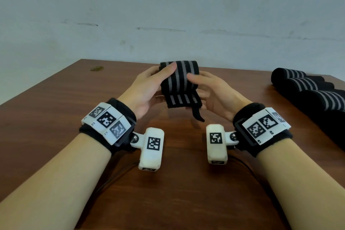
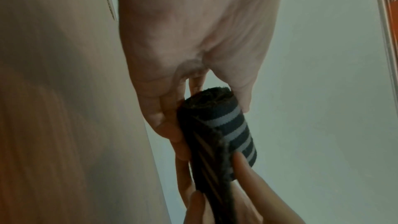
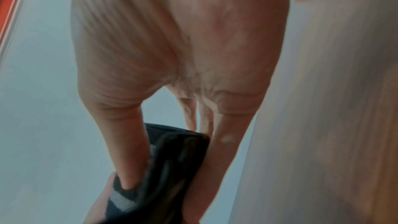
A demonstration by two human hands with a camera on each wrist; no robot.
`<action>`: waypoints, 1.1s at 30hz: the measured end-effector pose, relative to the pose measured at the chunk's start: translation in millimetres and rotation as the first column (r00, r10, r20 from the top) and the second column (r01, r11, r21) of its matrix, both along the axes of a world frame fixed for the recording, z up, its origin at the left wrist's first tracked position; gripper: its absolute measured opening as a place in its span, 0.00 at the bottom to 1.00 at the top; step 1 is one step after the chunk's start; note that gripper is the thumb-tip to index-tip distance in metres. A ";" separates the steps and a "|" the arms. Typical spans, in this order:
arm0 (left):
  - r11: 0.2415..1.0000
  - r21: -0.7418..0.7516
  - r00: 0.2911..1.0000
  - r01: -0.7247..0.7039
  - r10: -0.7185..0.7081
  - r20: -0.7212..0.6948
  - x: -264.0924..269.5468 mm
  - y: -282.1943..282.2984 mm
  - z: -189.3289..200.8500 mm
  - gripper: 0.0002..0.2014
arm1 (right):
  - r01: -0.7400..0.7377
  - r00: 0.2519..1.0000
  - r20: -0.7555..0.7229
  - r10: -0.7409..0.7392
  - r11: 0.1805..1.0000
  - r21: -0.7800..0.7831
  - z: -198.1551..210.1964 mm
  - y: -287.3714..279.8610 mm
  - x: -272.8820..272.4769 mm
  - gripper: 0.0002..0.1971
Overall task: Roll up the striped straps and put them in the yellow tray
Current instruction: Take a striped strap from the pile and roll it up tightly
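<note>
Wooden table [image 1: 56, 117] under me; left hand [image 1: 147, 89] and right hand [image 1: 211, 89] both pinch striped strap [image 1: 177, 78] mid-air so the roll stays tight, loose tail hanging; yellow tray not visible

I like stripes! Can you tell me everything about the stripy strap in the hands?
The striped strap is black woven cloth that looks stretchy, with grey stripes running along it. Most of it is wound into a thick roll, held up above the brown table and not touching it. A short flat tail hangs loose below the roll, with a thin black loop dangling from its end. The left hand grips one side with its thumb across the front, and the right hand grips the other side.
</note>
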State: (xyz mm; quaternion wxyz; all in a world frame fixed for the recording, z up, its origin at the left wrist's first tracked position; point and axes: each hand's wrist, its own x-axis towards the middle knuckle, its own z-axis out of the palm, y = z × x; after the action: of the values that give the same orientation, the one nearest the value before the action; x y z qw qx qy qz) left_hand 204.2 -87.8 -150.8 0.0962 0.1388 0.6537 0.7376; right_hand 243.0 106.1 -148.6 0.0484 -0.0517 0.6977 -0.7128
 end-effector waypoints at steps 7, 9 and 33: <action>0.999 -0.027 0.995 0.044 -0.046 -0.083 -0.6 1.2 -2.9 0.28 | 0.029 0.997 0.065 -0.034 0.996 0.083 1.9 -1.8 6.4 0.31; 0.995 -0.063 0.995 0.074 -0.077 -0.056 -0.3 1.2 -1.6 0.29 | 0.088 0.995 0.037 -0.090 0.995 0.044 2.6 -1.1 4.8 0.26; 0.997 -0.026 0.997 0.069 -0.069 -0.022 -3.2 -2.7 -1.2 0.37 | 0.059 0.995 0.089 -0.050 0.992 -0.109 -0.6 6.3 -0.5 0.29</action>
State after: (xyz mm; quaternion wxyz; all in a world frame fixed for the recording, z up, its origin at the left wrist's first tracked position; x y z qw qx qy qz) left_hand 201.0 -90.5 -151.9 0.1157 0.1686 0.6589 0.7239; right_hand 242.5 112.3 -149.2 0.0561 -0.0044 0.6554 -0.7532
